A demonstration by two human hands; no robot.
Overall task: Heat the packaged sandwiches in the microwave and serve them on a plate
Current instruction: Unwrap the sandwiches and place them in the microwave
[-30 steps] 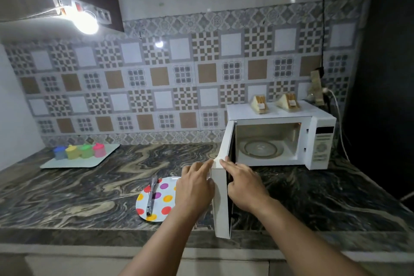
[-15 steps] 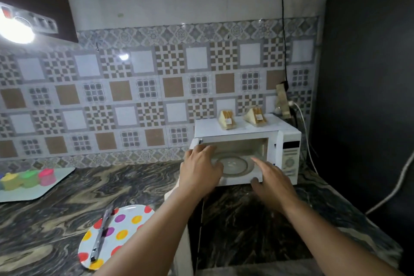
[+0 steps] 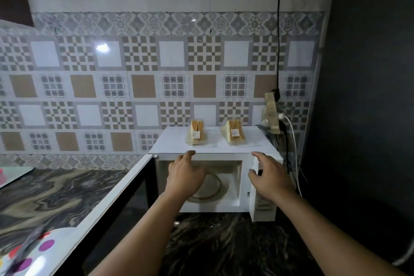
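Two wedge-shaped sandwiches in clear plastic packs, each with a small pale label: one standing to the left, one to the right, both on the flat top of the white box-shaped microwave oven, near its back edge and well apart from each other. By the look of them: light, soft inside, the thin film slippery and easily dented; best taken by the broad side faces with a gentle pinch, not squeezed at the tip. Microwave door, white-framed with dark panel, swung fully open to the left; cavity pale, smooth, holding a round glass turntable and nothing else, so loading is judged not yet done. Left hand, raised before the cavity opening, fingers loosely spread and holding nothing, fingertips close below the top edge; contact cannot be told. Right hand, before the control panel, fingers spread wide, empty. Table, dark marbled stone, polished. White round plate with coloured polka dots, lower left, blurred, with a dark slim utensil lying across it. Wall behind, glossy patterned tiles in beige, grey and white; black cable hanging down to a plug board at right.
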